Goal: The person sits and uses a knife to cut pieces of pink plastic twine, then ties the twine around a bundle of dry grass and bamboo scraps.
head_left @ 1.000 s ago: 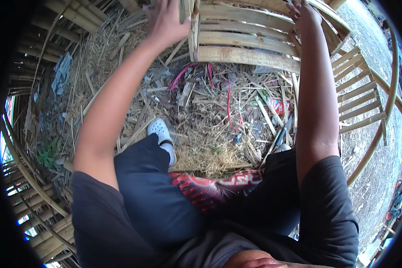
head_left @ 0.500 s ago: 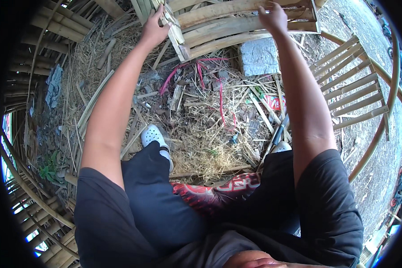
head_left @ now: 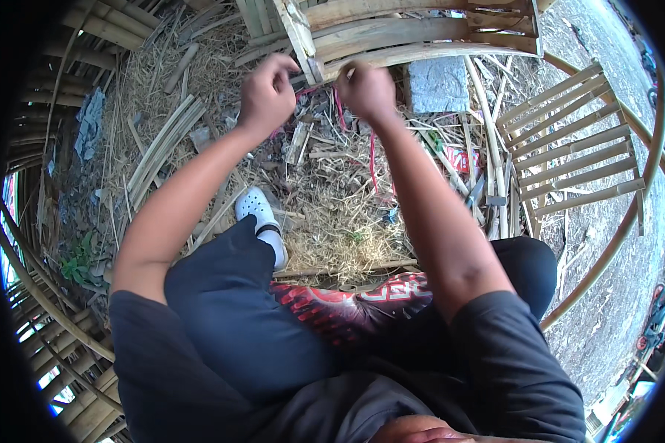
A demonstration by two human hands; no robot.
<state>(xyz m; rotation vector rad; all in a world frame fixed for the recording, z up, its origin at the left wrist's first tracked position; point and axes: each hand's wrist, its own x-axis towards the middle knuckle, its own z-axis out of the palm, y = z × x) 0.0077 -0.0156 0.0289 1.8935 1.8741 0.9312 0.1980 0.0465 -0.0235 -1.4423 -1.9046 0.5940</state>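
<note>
Rack of bamboo slats crosses the top centre of the frame, its slats meeting a pale end post that presumably keeps them spaced and in line. Left hand hangs just left of the post's lower end, its grip half curled; whether it pinches anything thin cannot be told. Right hand is curled in front of the lowest slat, and blur hides whether its grip is grasping that edge. Keeping both hands near this corner lets them meet at one spot. Grey block sits by the rack's lower edge, likely handy as a support, though contact is unclear. Pink string trails over the straw within easy reach. At right, a small slatted panel lies against or beside a curved pole, which may prop it.
</note>
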